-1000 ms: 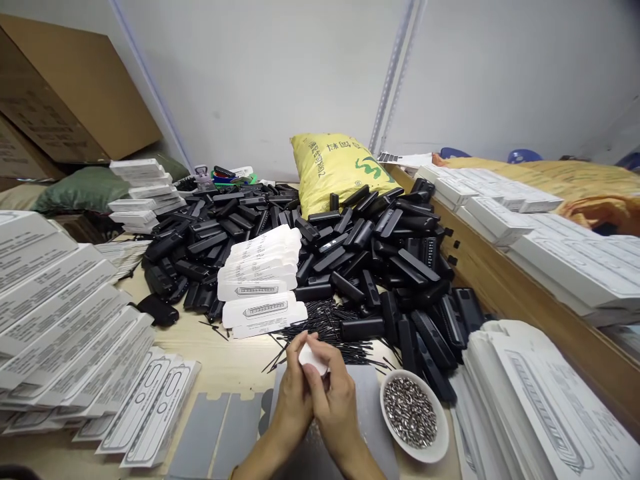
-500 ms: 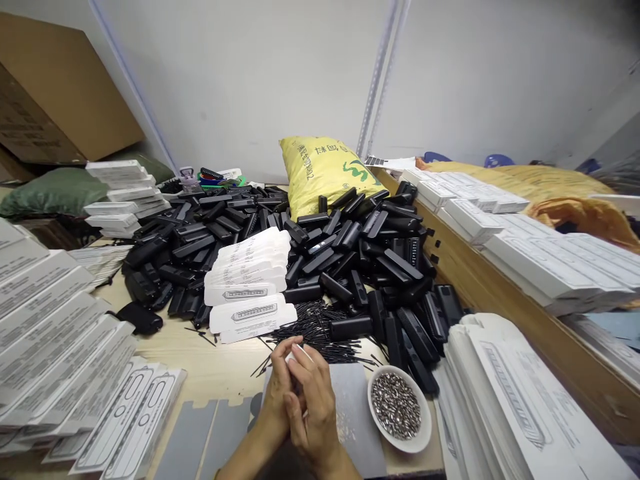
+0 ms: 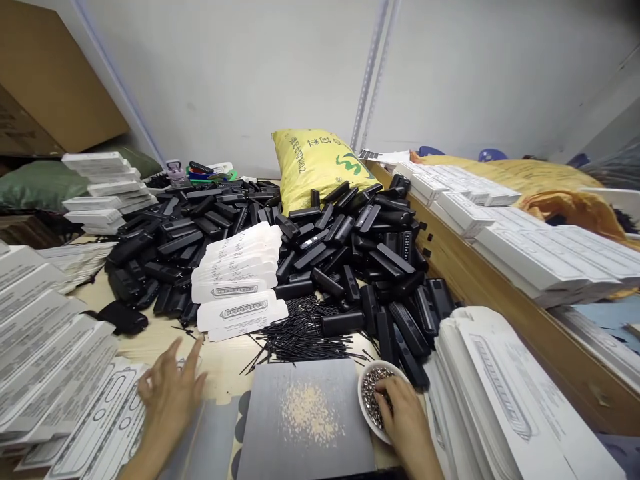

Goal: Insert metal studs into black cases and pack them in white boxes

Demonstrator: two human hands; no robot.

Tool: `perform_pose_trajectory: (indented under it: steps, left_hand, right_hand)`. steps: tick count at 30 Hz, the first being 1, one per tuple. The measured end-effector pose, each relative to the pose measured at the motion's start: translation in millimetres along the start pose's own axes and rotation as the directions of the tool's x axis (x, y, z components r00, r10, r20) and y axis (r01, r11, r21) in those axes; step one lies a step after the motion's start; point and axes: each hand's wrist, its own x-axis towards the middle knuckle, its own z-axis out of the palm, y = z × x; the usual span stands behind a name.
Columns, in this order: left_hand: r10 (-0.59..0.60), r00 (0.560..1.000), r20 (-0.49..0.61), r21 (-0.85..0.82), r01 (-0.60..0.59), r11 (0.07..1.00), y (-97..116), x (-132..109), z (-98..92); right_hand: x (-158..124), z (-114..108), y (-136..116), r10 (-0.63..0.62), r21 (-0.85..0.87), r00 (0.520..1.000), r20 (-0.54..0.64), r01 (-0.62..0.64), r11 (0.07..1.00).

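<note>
My left hand is at the left with its fingers spread, over the end of a row of white printed boxes. A small bit of white print shows by its fingertips; I see nothing gripped. My right hand dips into a white bowl full of small shiny metal pieces. Its thumb and forefinger are drawn together among the pieces, and what lies between them is hidden. Between the hands lies a grey board with a worn, pale patch in its middle.
Loose black rods lie behind the board, beside a fanned stack of white printed cards. A large heap of black handheld cases spreads behind, below a yellow sack. Flat white cartons stand at right, by a wooden ledge.
My hands, earlier cupped together over the board around something white, have parted. The left has moved to the boxes at left, the right into the bowl. The view has shifted slightly.
</note>
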Motion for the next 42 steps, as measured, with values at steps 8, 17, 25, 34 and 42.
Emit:
perform_pose_trajectory:
  steps: [8, 17, 25, 34, 42]
  left_hand:
    - [0.539, 0.824, 0.175, -0.605, -0.342, 0.719, 169.5, 65.9, 0.8]
    - [0.582, 0.767, 0.271, -0.585, -0.35, 0.732, 238.7, 71.5, 23.5]
    - [0.254, 0.905, 0.342, -0.911, 0.252, 0.327, 163.0, 35.6, -29.1]
    - [0.089, 0.567, 0.819, -0.362, 0.63, -0.688, 158.5, -9.5, -35.2]
    - [0.072, 0.581, 0.811, -0.38, 0.616, -0.689, 163.1, -14.6, -38.4]
  right_hand:
    - [-7.5, 15.0, 1.0, -0.015, -0.001, 0.999, -0.053, 0.015, 1.0]
    - [8.2, -4.4, -30.0, 0.463, 0.585, 0.882, 0.093, -0.424, 0.691]
    - [30.7, 10.7, -80.3, 0.461, 0.857, 0.826, 0.324, -0.462, 0.226]
    - [19.6, 27.3, -114.3, 0.375, 0.758, 0.91, 0.179, -0.37, 0.538]
    - [16.3, 25.0, -114.3, 0.129, 0.563, 0.991, -0.043, -0.082, 0.823]
